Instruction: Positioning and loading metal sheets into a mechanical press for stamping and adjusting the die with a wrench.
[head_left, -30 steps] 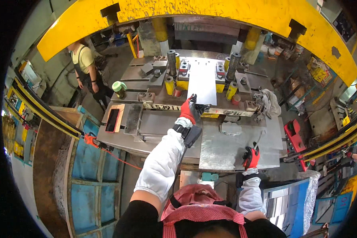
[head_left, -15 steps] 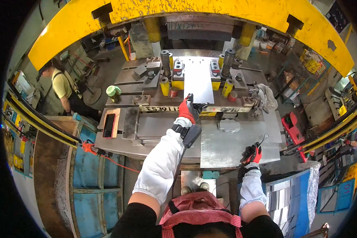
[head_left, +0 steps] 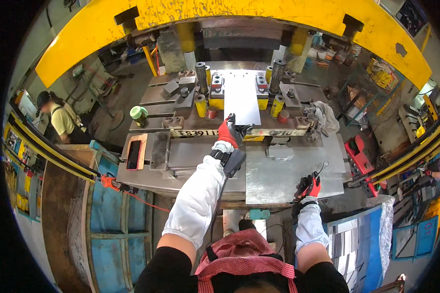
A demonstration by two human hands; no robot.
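Note:
My left hand (head_left: pixel 231 132), in a red glove with dark fingers, is closed at the near edge of a bright, flat metal sheet (head_left: pixel 242 100). One finger lies along the sheet's near left corner, while the others bend by its front edge. The sheet extends away from me between the posts of a die set (head_left: pixel 217 103). Lower right, my right hand (head_left: pixel 308 187), gloved alike, is closed around a slim metal tool with a loop-like tip (head_left: pixel 322 168). That hand is over the near right part of a large grey metal plate (head_left: pixel 274 178).
A yellow press beam (head_left: pixel 239 9) arches overhead. At left on the bed are a green-lidded bottle (head_left: pixel 139 115) and a phone (head_left: pixel 134 155); at right, a grey rag (head_left: pixel 322 118) and a red control stand (head_left: pixel 359 158). Another person (head_left: pixel 63 117) is beyond the left side.
Both my hands keep nearly the same places and grips. The other person at left has shifted leftward and lower. Below the bed, a dark shoe shows farther forward than before.

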